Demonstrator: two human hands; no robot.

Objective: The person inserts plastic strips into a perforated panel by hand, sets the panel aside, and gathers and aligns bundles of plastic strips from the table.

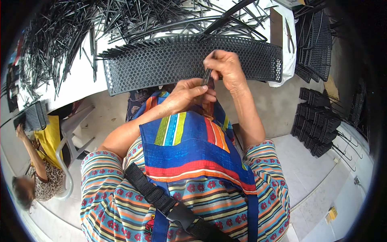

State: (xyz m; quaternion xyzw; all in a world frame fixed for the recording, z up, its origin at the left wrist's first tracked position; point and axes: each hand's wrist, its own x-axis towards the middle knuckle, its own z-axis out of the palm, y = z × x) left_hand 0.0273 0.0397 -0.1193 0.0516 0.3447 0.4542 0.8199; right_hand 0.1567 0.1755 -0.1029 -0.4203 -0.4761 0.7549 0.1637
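Note:
In front of my body, my left hand (190, 95) is closed around the lower end of a small bundle of thin black strips (207, 76). The fingers of my right hand (226, 70), slightly blurred, pinch the upper end of that bundle. Just beyond both hands lies a long, curved black panel (157, 66) with a mesh of round holes, its near edge overhanging the table. A row of black strips (125, 50) stands along the panel's far left edge. Whether the strips in my hands touch the panel, I cannot tell.
Loose black strips (60, 36) heap over the white-covered table (82, 80), with a long black bar (225, 18) across them. Pliers (289, 36) lie at the right. Black mesh racks (316, 48) and stacked black pieces (314, 123) stand rightward. Another person (44, 173) sits at left by a chair (68, 133).

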